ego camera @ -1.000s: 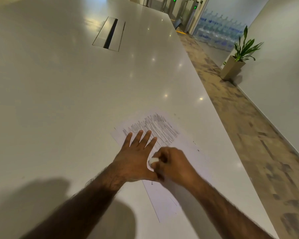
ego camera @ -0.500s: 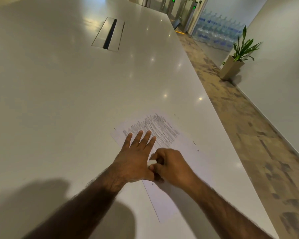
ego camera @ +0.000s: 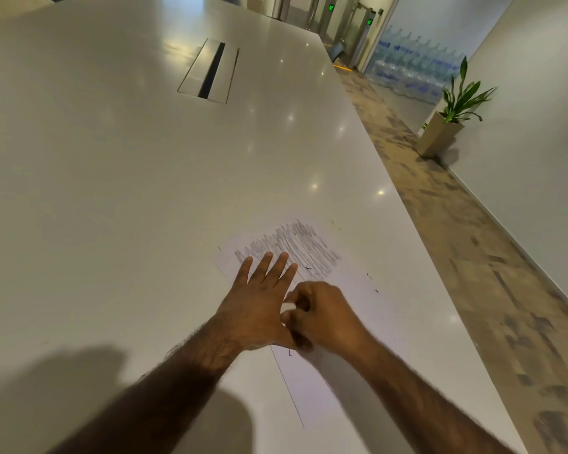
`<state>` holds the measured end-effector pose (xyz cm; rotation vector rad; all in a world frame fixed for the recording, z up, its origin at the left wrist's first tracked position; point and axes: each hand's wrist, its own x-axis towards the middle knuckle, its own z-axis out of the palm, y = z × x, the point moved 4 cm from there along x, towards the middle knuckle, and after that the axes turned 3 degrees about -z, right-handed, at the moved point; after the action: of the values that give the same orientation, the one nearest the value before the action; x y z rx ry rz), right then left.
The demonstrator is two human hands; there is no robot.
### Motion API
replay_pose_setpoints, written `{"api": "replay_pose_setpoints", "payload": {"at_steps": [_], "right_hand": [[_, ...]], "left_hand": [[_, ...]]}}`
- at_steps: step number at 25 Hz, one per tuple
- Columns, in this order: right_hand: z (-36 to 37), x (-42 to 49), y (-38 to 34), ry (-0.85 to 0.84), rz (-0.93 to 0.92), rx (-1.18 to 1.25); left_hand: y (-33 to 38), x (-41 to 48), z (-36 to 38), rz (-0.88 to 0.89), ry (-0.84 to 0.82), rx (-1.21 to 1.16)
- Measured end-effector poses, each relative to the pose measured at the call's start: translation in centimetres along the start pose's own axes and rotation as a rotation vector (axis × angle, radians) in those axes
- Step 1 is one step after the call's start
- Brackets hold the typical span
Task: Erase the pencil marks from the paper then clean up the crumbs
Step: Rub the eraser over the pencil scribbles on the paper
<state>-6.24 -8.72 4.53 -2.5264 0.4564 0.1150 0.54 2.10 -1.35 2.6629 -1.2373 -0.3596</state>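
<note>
A white sheet of paper (ego camera: 351, 309) lies on the white table (ego camera: 145, 191) near its right edge. Dense grey pencil scribbles (ego camera: 295, 249) cover the sheet's far end. My left hand (ego camera: 259, 303) lies flat on the paper with its fingers spread, the fingertips at the scribbles' near edge. Right beside it, my right hand (ego camera: 322, 316) is closed around a small white eraser (ego camera: 287, 307), pressing it on the paper next to my left hand. A few dark crumbs (ego camera: 373, 283) lie on and beside the sheet.
A recessed cable hatch (ego camera: 210, 72) is set in the table farther ahead. The table's right edge drops to a patterned floor. A potted plant (ego camera: 450, 119) stands by the right wall, and stacked water bottles (ego camera: 413, 70) are at the back.
My right hand with the eraser has shifted slightly along the paper beside the left hand. My left hand keeps its place on the sheet.
</note>
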Motion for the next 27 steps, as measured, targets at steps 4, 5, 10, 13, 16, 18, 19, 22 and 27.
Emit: {"api": "replay_pose_setpoints", "payload": {"at_steps": [4,5,10,13,16,18,19,22,27], "right_hand": [[-0.1,-0.2,0.1,0.049,0.008,0.008],[0.2,-0.4,-0.2,-0.006,-0.014,-0.015],[-1.1,0.5,1.0,0.153,0.109,0.063],[-0.6,-0.5,0.8,0.039,0.059,0.055],[-3.9,0.2,3.8,0.287,0.149,0.163],[-4.4,0.2,4.9,0.327,0.144,0.179],[-3.8,0.0,5.0,0.316,0.104,0.145],[-2.0,-0.7,5.0,0.298,-0.045,0.008],[-1.7,-0.5,4.9,0.335,-0.106,-0.055]], "left_hand": [[0.0,-0.1,0.2,-0.001,-0.009,-0.003],[0.1,-0.2,0.0,-0.003,-0.010,0.005],[0.1,-0.1,0.1,-0.013,-0.031,-0.021],[-0.1,0.1,0.1,-0.013,-0.028,-0.009],[0.3,0.0,-0.2,-0.038,-0.033,-0.043],[0.6,0.2,-0.5,-0.061,-0.029,-0.063],[0.8,0.3,-0.5,-0.063,-0.028,-0.075],[1.0,0.5,-0.3,-0.068,-0.015,-0.081],[0.7,0.6,0.1,-0.040,-0.011,-0.067]]}}
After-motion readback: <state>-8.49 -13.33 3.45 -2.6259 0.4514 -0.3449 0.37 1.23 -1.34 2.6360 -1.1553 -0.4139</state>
